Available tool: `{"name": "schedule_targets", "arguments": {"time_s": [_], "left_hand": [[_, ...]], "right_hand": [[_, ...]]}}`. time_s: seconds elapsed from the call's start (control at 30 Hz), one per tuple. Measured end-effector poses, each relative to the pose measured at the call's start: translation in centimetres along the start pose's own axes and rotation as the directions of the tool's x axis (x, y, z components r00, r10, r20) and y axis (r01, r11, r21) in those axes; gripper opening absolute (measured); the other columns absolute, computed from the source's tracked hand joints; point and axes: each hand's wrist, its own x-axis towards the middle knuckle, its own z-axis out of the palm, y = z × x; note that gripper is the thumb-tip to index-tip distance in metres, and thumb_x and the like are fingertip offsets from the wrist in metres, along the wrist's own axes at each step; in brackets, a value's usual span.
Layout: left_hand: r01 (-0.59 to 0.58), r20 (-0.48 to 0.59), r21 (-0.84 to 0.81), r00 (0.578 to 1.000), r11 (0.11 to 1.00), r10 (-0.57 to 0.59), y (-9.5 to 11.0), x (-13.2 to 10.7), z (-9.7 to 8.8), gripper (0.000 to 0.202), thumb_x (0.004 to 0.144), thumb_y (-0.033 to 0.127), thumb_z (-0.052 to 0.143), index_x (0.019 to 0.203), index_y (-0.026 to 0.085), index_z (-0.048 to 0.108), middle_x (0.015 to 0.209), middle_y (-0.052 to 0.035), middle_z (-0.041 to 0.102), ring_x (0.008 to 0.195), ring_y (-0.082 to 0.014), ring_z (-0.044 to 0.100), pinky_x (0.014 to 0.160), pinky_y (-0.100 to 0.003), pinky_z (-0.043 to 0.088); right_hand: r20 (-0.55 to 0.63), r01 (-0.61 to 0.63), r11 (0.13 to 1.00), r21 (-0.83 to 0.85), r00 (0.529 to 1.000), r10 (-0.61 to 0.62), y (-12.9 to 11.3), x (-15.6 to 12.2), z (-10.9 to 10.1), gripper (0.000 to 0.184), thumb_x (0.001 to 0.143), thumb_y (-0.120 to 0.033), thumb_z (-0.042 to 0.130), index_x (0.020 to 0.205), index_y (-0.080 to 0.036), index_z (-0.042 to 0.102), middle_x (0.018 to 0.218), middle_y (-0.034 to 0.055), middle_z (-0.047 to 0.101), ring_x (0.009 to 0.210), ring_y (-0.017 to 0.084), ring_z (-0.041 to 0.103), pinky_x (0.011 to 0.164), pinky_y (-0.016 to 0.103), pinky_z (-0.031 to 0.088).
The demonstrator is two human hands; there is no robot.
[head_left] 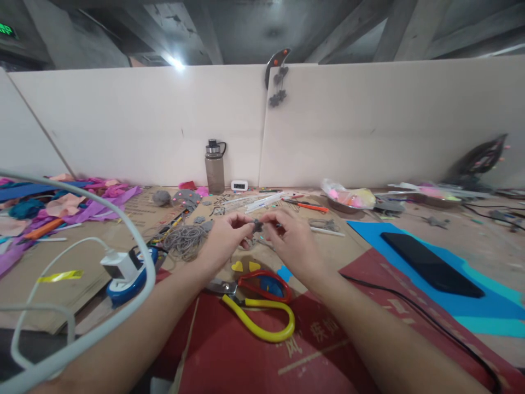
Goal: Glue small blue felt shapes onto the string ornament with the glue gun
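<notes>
Head view, from where I stand: L hand [229, 235] & R hand [292, 241] pinch a small gray piece [257, 225] btwn them, mostly covered so can't tell its shape, just beyond scissors [262, 302] w/ blade tips hidden by L forearm [172, 306].

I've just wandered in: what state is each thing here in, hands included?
Left hand, pinching a small grey piece
Right hand, pinching the same piece
Scissors, lying down, unheld
Water bottle, upright, capped
Phone, lying flat, dark
White adapter, cable plugged in
Grey cord, loosely heaped
White digital display, digits unreadable
Green sign, lit
Ceiling light, lit
</notes>
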Motion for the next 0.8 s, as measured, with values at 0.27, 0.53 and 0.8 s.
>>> {"name": "schedule_targets", "arguments": {"time_s": [0.27, 0.53, 0.8], "left_hand": [[-0.019, 0.060, 0.052, 0.998, 0.998, 0.016, 0.20, -0.36, 0.31, 0.019, 0.072, 0.030, 0.065, 0.081, 0.014, 0.062, 0.069, -0.0017, 0.063, 0.061, -0.0123, 0.060, 0.056, -0.025, 0.053], [-0.007, 0.070, 0.055, 0.998, 0.998, 0.003, 0.43, -0.41, 0.43, 0.016, 0.073, 0.030, 0.064, 0.076, 0.014, 0.061, 0.064, -0.0013, 0.062, 0.056, -0.0114, 0.059, 0.056, -0.024, 0.052], [0.122, -0.007, -0.216, 0.992, 0.969, -0.126, 0.27, 0.12, 0.08, 0.016, 0.069, 0.023, 0.068, 0.074, 0.014, 0.056, 0.060, 0.0016, 0.057, 0.051, -0.0106, 0.058, 0.050, -0.023, 0.050]], "right_hand": [[0.012, 0.092, 0.986, -0.140, 0.996, -0.092, 0.52, -0.11, 0.34, 0.010, 0.080, -0.010, 0.053, 0.076, -0.018, 0.056, 0.078, 0.0023, 0.056, 0.071, 0.013, 0.051, 0.065, 0.025, 0.041], [-0.019, -0.011, 0.991, -0.133, 1.000, 0.009, 0.60, 0.08, 0.99, 0.009, 0.072, -0.012, 0.053, 0.067, -0.019, 0.049, 0.070, 0.0014, 0.055, 0.068, 0.014, 0.050, 0.062, 0.025, 0.040], [0.023, -0.303, 0.901, 0.312, 0.950, 0.311, -0.08, 0.03, 0.04, 0.009, 0.082, -0.027, 0.051, 0.079, -0.020, 0.046, 0.068, -0.0023, 0.056, 0.057, 0.011, 0.057, 0.057, 0.025, 0.046]]}}
